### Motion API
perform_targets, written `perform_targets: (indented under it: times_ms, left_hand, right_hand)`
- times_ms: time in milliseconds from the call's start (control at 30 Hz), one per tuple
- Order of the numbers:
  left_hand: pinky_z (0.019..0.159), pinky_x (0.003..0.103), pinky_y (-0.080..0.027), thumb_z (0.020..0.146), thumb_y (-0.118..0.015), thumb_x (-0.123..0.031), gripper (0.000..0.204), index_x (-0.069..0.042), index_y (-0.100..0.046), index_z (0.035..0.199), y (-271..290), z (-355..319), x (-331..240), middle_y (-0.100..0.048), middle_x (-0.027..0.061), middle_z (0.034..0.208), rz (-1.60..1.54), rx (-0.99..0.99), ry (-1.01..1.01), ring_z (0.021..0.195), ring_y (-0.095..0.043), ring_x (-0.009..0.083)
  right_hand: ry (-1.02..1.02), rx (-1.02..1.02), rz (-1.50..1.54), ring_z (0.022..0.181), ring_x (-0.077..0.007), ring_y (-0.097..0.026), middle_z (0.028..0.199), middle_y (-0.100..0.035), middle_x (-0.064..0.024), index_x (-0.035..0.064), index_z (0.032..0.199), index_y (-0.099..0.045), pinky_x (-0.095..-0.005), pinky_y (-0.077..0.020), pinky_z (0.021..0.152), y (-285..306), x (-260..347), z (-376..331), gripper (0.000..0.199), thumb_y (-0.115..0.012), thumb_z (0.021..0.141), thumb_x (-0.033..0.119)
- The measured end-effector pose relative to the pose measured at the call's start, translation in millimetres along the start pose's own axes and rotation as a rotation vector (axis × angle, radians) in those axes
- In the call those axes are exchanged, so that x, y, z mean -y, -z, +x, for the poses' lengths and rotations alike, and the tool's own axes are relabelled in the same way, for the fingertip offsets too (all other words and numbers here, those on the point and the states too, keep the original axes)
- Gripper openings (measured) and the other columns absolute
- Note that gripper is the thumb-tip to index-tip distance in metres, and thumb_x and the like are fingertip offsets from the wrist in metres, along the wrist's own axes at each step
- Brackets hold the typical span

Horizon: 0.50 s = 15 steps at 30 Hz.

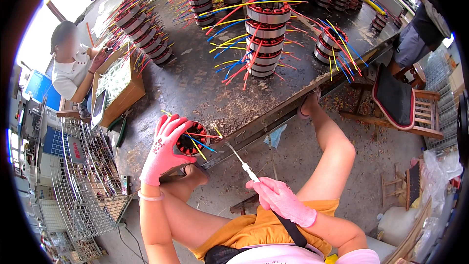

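My left hand [165, 147], in a pink glove, grips a round motor stator [193, 138] with red windings and red, yellow and blue wires, resting on my knee at the worktable's near edge. My right hand [279, 199], also pink-gloved, holds a thin white-handled tool [238, 159] whose tip reaches toward the stator's loose wires.
The dark worktable [195, 83] carries stacks of wired stators [266, 34], more at the far edge [146, 32]. A seated person [73, 63] works at a cardboard box [119, 85] on the left. Wire baskets [83, 181] stand lower left, a wooden chair [400, 102] on the right.
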<state>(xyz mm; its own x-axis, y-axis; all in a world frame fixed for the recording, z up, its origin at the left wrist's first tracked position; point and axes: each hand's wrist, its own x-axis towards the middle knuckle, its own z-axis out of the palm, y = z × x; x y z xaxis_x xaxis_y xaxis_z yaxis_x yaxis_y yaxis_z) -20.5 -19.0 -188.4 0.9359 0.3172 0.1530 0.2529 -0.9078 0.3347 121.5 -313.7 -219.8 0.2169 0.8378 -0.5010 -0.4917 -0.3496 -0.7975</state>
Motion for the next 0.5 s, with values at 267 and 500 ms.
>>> perform_targets:
  times_ms: [267,500]
  left_hand:
    - [0.121,0.052,-0.021,0.049,-0.089,-0.022,0.091,-0.011,-0.057,0.133,0.0,-1.0,0.2,-0.052,0.0117,0.139,0.006,0.003,0.006,0.139,-0.037,0.0359]
    - [0.121,0.053,-0.021,0.049,-0.089,-0.023,0.09,-0.01,-0.057,0.133,0.0,-1.2,0.2,-0.052,0.0119,0.139,0.019,0.002,0.004,0.139,-0.037,0.0359]
  right_hand:
    - [-0.008,-0.004,-0.037,0.056,-0.0051,-0.042,0.064,-0.045,0.003,-0.0024,0.117,-0.062,-0.0224,-0.0342,0.052,-1.6,2.5,-0.8,0.031,-0.047,0.105,0.023]
    - [0.02,-0.005,-0.035,0.055,-0.0065,-0.044,0.064,-0.044,0.001,-0.0035,0.113,-0.062,-0.0254,-0.0378,0.052,-0.2,-0.8,0.1,0.032,-0.048,0.104,0.024]
